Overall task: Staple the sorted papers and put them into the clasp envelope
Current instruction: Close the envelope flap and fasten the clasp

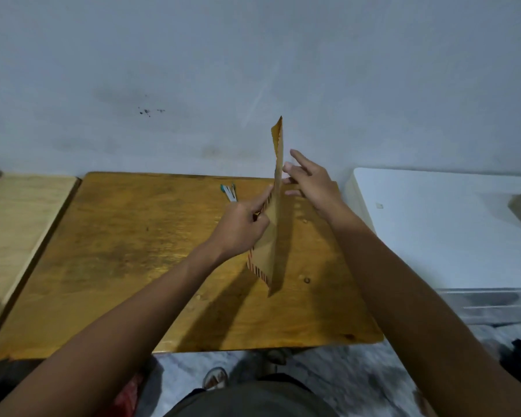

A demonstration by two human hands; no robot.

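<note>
Envelope (272, 236) upright on worktop (133, 266), left hand (241, 233) pinching its edge, right hand (310, 183) open-fingered at mouth, likely spreading it for papers.

Both my forearms reach in from the bottom corners of the frame and converge near its centre. My left hand (241, 227) is curled, index finger pointing up-right, thumb and fingers pinched closed on the envelope (272, 236). My right hand (312, 183), higher and right of centre, has fingers spread loosely, fingertips at the envelope's edge.
</note>
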